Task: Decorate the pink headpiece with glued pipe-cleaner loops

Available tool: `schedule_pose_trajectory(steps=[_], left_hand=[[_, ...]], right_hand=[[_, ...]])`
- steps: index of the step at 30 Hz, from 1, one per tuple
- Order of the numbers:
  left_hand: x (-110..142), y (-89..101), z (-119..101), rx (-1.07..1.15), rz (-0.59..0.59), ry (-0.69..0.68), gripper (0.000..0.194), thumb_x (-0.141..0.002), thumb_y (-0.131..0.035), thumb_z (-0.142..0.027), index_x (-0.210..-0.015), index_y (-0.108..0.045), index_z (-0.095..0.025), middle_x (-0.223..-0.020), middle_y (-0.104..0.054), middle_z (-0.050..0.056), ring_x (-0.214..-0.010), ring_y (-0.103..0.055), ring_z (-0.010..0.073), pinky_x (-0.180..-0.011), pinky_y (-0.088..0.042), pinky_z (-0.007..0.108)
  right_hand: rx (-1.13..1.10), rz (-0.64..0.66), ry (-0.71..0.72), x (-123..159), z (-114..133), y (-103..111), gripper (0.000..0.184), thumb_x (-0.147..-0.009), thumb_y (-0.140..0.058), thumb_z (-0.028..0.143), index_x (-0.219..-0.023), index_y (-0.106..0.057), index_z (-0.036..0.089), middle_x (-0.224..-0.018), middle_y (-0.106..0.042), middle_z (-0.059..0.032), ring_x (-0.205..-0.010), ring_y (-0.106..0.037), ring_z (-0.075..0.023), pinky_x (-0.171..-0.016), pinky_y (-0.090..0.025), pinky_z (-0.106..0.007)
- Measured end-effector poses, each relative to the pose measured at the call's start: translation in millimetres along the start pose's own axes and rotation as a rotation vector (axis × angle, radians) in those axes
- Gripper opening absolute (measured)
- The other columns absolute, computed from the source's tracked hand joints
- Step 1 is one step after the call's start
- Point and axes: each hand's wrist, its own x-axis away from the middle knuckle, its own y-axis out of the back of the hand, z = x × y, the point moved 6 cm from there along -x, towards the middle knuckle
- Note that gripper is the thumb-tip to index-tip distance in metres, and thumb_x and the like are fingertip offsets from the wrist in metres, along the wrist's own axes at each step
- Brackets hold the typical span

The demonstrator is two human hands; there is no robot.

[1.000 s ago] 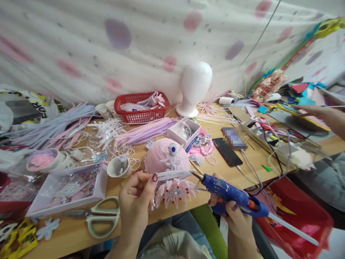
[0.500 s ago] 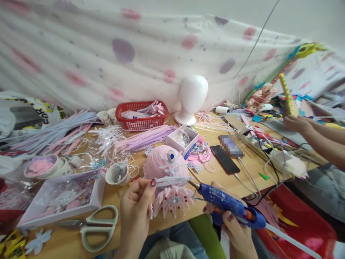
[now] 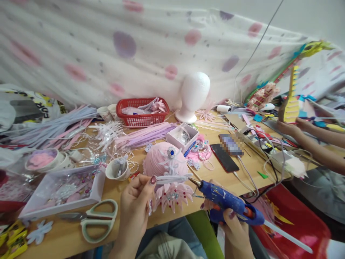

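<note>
Between the thumb and fingertips of my left hand (image 3: pixel 140 201) is a pale grey pipe-cleaner piece (image 3: pixel 172 178), which points right. My right hand (image 3: pixel 234 226) is wrapped round a blue hot glue gun (image 3: pixel 223 196) with a white glue stick out of its back. The gun's metal nozzle is close to the right end of the pipe-cleaner piece; whether they touch I cannot tell. Just behind stands a pink dome (image 3: pixel 159 158) covered in pipe cleaners, with a blue jewel (image 3: pixel 171 152) on it. Below it is a pink flower (image 3: pixel 174 197) with red and turquoise beads.
Scissors (image 3: pixel 99 220) lie at front left beside a white box of beads (image 3: pixel 61 205). Behind are a paper cup (image 3: pixel 118 169), a red basket (image 3: pixel 142 119) and a white foam head (image 3: pixel 194 93). Phones (image 3: pixel 224 157) and cables lie right. A co-worker's hands (image 3: pixel 293 129) hold a yellow-brown piece.
The glue gun's nozzle has shifted slightly right, away from the pipe-cleaner piece. My left hand keeps its pinch. The co-worker's yellow piece has turned to show its broad side.
</note>
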Motion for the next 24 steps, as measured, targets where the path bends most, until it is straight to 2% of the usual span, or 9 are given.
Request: schedule_pose_trajectory(steps=[5, 11, 15, 20, 24], left_hand=[[3.4, -3.0, -4.4, 0.008, -0.024, 0.019, 0.041, -0.064, -0.088, -0.039, -0.061, -0.054, -0.018, -0.036, -0.043, -0.011, -0.031, -0.031, 0.0017, -0.037, -0.025, 0.014], [5.5, -6.0, -6.0, 0.011, -0.027, 0.018, 0.041, -0.062, -0.089, -0.039, -0.06, -0.054, -0.017, -0.035, -0.042, -0.011, -0.032, -0.03, 0.0015, -0.038, -0.023, 0.013], [3.0, -5.4, -1.7, 0.013, -0.015, 0.038, 0.042, -0.061, -0.089, -0.041, -0.06, -0.054, -0.018, -0.035, -0.04, -0.011, -0.033, -0.027, 0.0014, -0.037, -0.02, 0.013], [2.3, 1.9, -4.0, -0.121, -0.017, -0.09, 0.036, -0.07, -0.081, -0.041, -0.061, -0.056, -0.018, -0.038, -0.042, -0.01, -0.034, -0.03, 0.0035, -0.038, -0.022, 0.016], [3.9, 5.6, -4.3, -0.145, -0.033, -0.121, 0.033, -0.071, -0.08, -0.04, -0.062, -0.058, -0.019, -0.04, -0.044, -0.009, -0.034, -0.033, 0.004, -0.037, -0.025, 0.016]], right_hand=[[-0.096, 0.065, -0.035, 1.2, -3.5, -2.0, 0.031, -0.09, -0.059, 0.052, -0.086, -0.074, 0.025, -0.06, -0.063, -0.0063, -0.063, -0.066, -0.0301, -0.056, -0.053, -0.043], [-0.094, 0.081, -0.03, -7.0, 6.1, -4.2, 0.044, -0.089, -0.055, 0.064, -0.085, -0.072, 0.024, -0.059, -0.061, -0.0066, -0.062, -0.063, -0.0295, -0.054, -0.051, -0.042], [-0.113, 0.062, -0.04, -12.3, 12.7, -4.7, 0.043, -0.087, -0.056, 0.065, -0.09, -0.071, 0.025, -0.057, -0.059, -0.0045, -0.057, -0.06, -0.0273, -0.051, -0.05, -0.04], [-0.118, 0.112, -0.02, -15.4, 17.4, -5.7, 0.043, -0.088, -0.057, 0.065, -0.092, -0.072, 0.025, -0.049, -0.05, -0.0011, -0.053, -0.057, -0.0257, -0.048, -0.046, -0.037], [-0.108, 0.1, -0.031, -15.7, 15.6, -3.6, 0.046, -0.087, -0.057, 0.066, -0.085, -0.072, 0.023, -0.048, -0.049, -0.0011, -0.053, -0.058, -0.0245, -0.043, -0.043, -0.034]])
